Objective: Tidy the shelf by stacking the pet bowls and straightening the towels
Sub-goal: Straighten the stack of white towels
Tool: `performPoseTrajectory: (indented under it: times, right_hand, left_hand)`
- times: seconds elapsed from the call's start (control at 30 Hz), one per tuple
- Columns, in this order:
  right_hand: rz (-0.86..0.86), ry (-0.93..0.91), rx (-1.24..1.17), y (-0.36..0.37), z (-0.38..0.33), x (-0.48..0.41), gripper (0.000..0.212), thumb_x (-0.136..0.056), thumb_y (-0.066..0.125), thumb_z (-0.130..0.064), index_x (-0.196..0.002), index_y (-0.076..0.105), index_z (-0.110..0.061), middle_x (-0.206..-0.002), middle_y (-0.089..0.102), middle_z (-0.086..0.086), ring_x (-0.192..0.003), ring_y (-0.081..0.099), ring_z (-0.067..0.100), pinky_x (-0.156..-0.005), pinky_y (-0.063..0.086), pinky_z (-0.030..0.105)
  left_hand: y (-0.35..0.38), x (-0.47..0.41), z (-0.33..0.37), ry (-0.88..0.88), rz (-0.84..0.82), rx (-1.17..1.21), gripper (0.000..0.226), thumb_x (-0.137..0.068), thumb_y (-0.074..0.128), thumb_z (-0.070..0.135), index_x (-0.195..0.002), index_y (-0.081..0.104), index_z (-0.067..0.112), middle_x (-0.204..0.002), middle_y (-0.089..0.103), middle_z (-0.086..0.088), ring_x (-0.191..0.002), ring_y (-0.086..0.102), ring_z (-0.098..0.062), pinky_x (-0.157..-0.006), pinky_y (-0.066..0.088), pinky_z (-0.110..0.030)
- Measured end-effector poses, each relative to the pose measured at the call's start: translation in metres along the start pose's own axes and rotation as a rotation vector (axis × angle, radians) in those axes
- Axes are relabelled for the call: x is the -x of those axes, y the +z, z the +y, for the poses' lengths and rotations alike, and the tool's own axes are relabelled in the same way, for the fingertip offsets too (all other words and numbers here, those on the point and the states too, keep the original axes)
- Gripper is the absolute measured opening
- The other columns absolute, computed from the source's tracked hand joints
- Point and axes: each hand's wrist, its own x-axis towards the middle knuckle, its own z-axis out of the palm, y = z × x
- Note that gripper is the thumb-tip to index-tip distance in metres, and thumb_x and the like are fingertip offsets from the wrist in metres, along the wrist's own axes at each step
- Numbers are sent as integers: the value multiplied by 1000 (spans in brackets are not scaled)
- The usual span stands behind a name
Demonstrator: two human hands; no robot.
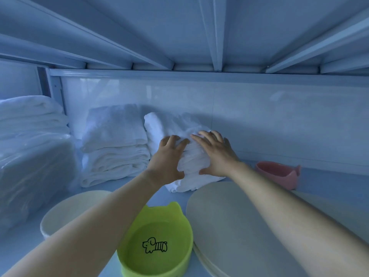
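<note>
A rumpled pile of white towels leans against the back wall in the middle of the shelf. My left hand grips its front left edge, fingers curled over the cloth. My right hand presses flat on the pile's top right with fingers spread. A neat stack of folded white towels stands just to the left. A green pet bowl with a dog drawing sits at the front between my forearms. A cream bowl is at the front left, and a pink bowl is at the right.
A large cream round lid or tray lies at the front right under my right forearm. More folded white towels top a plastic-wrapped bundle at the far left. The shelf above hangs low overhead.
</note>
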Motion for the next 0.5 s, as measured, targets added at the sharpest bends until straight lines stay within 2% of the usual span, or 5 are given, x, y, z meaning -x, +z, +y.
performPoseTrajectory:
  times: [0.1,0.23,0.37,0.5]
  right_hand:
    - [2,-10,-36,3,1,1,115,-57,79,-48,-146,7,-33,-151,12,-7,-135,9,22,-102,32,54]
    - [33,-43,-46,10,-2,8,116,-57,80,-45,-147,6,-34,-152,11,-8,-136,8,20,-103,33,51]
    - [111,-80,-96,12,-10,11,104,-61,79,-40,-146,20,-30,-150,22,-4,-134,18,23,-100,39,46]
    - [177,-130,-109,14,-21,11,93,-64,76,-32,-144,27,-30,-149,28,-4,-131,25,21,-92,43,43]
  left_hand:
    - [0,-1,-6,18,-2,21,92,-62,78,31,-140,29,25,-138,27,-2,-129,20,-25,-82,52,-39]
    - [-2,1,-17,20,-24,75,91,-62,78,26,-139,31,27,-137,28,-1,-129,20,-24,-86,50,-41]
    - [-10,-2,-25,-11,-65,6,85,-62,77,20,-134,32,30,-133,28,2,-127,25,-22,-69,52,-37]
    - [-19,-3,-31,-86,-99,-99,76,-66,73,13,-128,31,27,-132,28,4,-126,26,-21,-58,44,-31]
